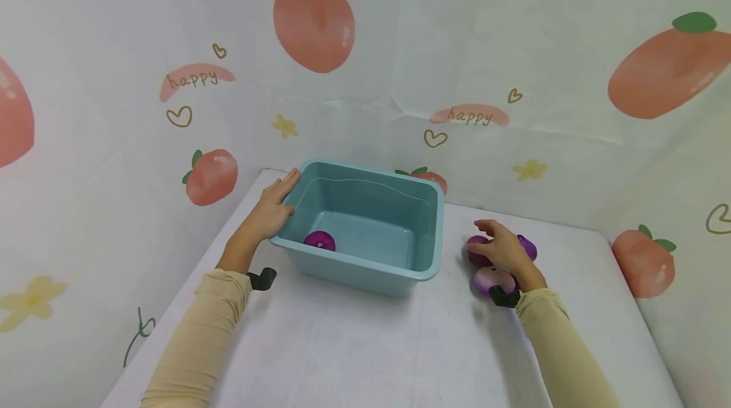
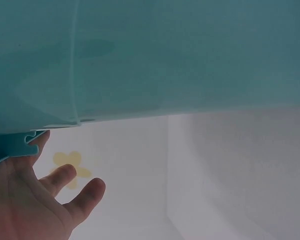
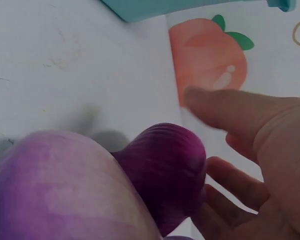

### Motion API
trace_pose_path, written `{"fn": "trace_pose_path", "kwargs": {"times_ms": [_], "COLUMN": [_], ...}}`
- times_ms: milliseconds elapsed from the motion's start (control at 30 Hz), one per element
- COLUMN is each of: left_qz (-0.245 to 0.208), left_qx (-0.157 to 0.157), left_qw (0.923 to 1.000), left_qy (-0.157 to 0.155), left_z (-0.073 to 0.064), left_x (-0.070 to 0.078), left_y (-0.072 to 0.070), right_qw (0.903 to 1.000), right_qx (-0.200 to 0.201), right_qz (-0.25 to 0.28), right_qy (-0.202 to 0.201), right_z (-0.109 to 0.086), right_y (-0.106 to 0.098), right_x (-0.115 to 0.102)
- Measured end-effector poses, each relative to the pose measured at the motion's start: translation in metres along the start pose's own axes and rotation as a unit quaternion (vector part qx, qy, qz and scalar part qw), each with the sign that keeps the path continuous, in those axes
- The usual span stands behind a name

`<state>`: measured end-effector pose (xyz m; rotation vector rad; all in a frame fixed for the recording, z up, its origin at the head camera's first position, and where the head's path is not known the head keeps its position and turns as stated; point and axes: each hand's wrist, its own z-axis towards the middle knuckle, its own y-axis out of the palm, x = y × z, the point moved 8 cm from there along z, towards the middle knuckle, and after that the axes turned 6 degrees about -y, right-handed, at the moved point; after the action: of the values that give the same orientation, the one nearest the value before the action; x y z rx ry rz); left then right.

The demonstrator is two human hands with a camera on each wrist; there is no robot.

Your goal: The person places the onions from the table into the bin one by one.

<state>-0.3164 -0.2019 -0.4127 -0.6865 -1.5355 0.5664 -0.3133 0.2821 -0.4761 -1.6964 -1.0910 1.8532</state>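
My left hand [image 1: 271, 208] grips the left rim of a light blue plastic basin [image 1: 354, 275], thumb over the rim and fingers along its outer side. In the left wrist view several of those fingers stretch out below the rim. A purple onion [image 1: 320, 241] lies in the basin's near left corner. My right hand [image 1: 502, 249] reaches over a dark purple onion [image 3: 165, 170], its fingertips right at the onion's side and the thumb standing away from it. A paler purple, onion-like vegetable [image 1: 492, 280] lies just nearer to me.
Another purple vegetable [image 1: 526, 247] shows behind my right hand, partly hidden. All stand on a white-covered table [image 1: 354, 344]. A white cloth backdrop [image 1: 388, 33] printed with fruit, hearts and flowers rises close behind the basin and at both sides.
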Motion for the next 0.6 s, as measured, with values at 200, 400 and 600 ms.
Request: {"fn": "trace_pose_path", "kwargs": {"times_ms": [200,400,600], "left_qz": [0.005,0.002,-0.002], "left_qx": [0.002,-0.001,-0.004], "left_qw": [1.0,1.0,1.0], "left_qy": [0.004,0.001,0.001], "left_z": [0.0,0.001,0.001], "left_x": [0.001,0.001,0.0], "left_y": [-0.001,-0.002,-0.001], "right_qw": [0.9991,0.9966,0.995], "right_qx": [-0.039,-0.068,-0.08], "right_qz": [-0.016,-0.04,-0.053], "right_qy": [0.01,0.024,0.026], "right_z": [0.003,0.005,0.005], "right_y": [0.011,0.016,0.019], "right_x": [0.001,0.005,0.008]}}
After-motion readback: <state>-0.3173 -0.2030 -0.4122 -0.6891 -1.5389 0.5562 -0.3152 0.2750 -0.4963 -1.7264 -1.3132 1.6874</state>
